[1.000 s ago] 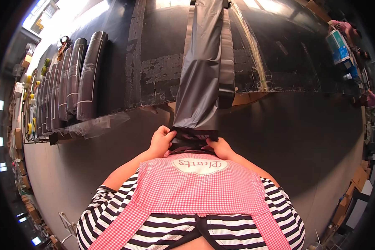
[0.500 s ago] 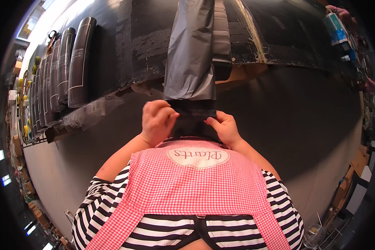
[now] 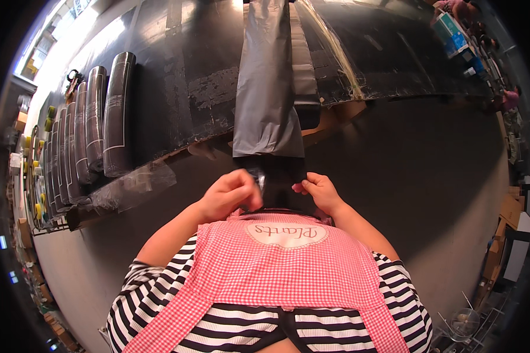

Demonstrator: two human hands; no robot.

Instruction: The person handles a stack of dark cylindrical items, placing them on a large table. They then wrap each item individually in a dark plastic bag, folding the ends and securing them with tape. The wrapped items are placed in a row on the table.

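Note:
A long grey plastic bag (image 3: 269, 88) lies lengthwise on the black table (image 3: 176, 70), its near end hanging over the table edge. Below that end is a darker black strip (image 3: 282, 176) that both hands pinch. My left hand (image 3: 229, 193) is closed on the strip's left corner, with a bit of crinkled plastic showing by the fingers. My right hand (image 3: 316, 189) grips the strip's right edge with thumb and fingers. Both hands are close to my chest, above a red checked apron (image 3: 282, 265).
Several dark rolls (image 3: 100, 117) lie side by side at the table's left, with a crumpled clear plastic sheet (image 3: 129, 185) beneath them. A brown cardboard piece (image 3: 335, 115) sticks out under the table edge. Boxes and a person stand at the far right (image 3: 459, 35). The floor is grey.
The grey bag has slid farther up the table. My hands have moved down and apart a little, holding the dark strip below the bag's end.

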